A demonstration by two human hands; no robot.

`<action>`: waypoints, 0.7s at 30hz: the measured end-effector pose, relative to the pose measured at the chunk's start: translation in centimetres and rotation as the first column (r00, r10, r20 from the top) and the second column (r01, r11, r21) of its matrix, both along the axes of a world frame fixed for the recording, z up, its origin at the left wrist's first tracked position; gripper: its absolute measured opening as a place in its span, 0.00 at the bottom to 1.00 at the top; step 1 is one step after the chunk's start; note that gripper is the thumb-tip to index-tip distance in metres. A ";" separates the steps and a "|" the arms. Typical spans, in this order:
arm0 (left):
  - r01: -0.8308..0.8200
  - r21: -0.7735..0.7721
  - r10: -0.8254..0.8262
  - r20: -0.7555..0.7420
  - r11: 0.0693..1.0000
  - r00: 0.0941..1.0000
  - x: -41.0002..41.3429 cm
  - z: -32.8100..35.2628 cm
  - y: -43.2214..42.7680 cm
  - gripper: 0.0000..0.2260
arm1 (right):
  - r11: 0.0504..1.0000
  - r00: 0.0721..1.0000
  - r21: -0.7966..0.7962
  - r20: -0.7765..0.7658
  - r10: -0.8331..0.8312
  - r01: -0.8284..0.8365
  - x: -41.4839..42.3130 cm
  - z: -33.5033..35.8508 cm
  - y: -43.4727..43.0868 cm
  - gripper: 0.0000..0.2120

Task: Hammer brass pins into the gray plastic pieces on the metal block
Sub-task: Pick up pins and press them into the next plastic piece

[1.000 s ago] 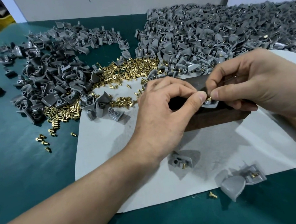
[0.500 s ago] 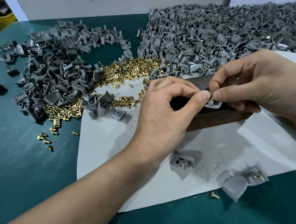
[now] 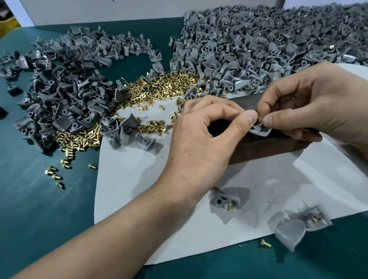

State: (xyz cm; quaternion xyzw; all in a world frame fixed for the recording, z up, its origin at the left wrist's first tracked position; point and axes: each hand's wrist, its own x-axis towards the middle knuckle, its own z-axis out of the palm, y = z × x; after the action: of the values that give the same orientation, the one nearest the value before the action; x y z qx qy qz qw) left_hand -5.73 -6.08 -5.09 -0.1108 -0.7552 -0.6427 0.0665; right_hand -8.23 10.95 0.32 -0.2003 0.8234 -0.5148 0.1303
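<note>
Head view: left hand (image 3: 201, 137) pinched gray piece (image 3: 261, 132) on block (image 3: 261, 150); at 3 o'clock, right hand (image 3: 314, 108) pinched pin (image 3: 261, 124) we needed seated upright.

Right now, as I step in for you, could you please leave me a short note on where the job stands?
Left hand pinches the gray plastic piece on the metal block; right hand pinches a brass pin against it. Neither hand holds a hammer.
Loose pins lie behind the block, bare pieces far left, pinned pieces far right.
Done: the right heap.
Left: seat and hammer this pin, then work through the left heap.
</note>
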 end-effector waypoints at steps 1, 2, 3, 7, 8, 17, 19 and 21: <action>0.002 0.005 -0.002 0.006 1.000 1.000 0.0 0.0 0.0 0.05 | 1.000 1.000 0.001 0.004 -0.007 0.007 0.1 0.0 -0.1 0.07; 0.004 0.010 -0.004 0.012 1.000 1.000 0.0 0.0 0.0 0.05 | 1.000 1.000 -0.004 0.009 -0.017 0.017 0.2 0.1 -0.1 0.03; 0.005 0.013 -0.005 0.015 1.000 1.000 0.0 0.1 0.0 0.05 | 1.000 1.000 -0.007 0.006 -0.028 0.028 0.3 0.1 -0.1 0.03; 0.000 0.023 0.000 0.018 1.000 1.000 0.0 0.1 0.0 0.05 | 0.998 0.998 -0.007 -0.020 -0.058 0.058 0.5 0.1 -0.3 0.03; -0.001 0.026 0.001 0.019 1.000 1.000 0.0 0.1 0.0 0.05 | 0.998 0.998 -0.014 -0.025 -0.059 0.058 0.6 0.1 -0.4 0.02; -0.011 0.019 0.011 0.001 1.000 1.000 -0.1 0.3 0.0 0.07 | 0.997 0.997 -0.046 -0.044 -0.058 0.056 0.8 -0.3 -0.6 0.02; -0.007 0.017 0.007 0.002 1.000 1.000 -0.1 0.3 0.0 0.07 | 0.998 0.997 -0.040 -0.044 -0.056 0.054 0.8 -0.3 -0.6 0.02; -0.004 0.013 0.004 0.000 1.000 1.000 -0.1 0.2 0.0 0.07 | 0.998 0.998 -0.038 -0.041 -0.057 0.055 0.8 -0.3 -0.6 0.02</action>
State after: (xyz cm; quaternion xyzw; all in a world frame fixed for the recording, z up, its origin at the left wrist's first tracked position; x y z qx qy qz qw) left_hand -5.83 -6.10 -4.84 -0.1090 -0.7512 -0.6474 0.0685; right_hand -7.46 10.31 0.07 -0.1902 0.8214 -0.5292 0.0949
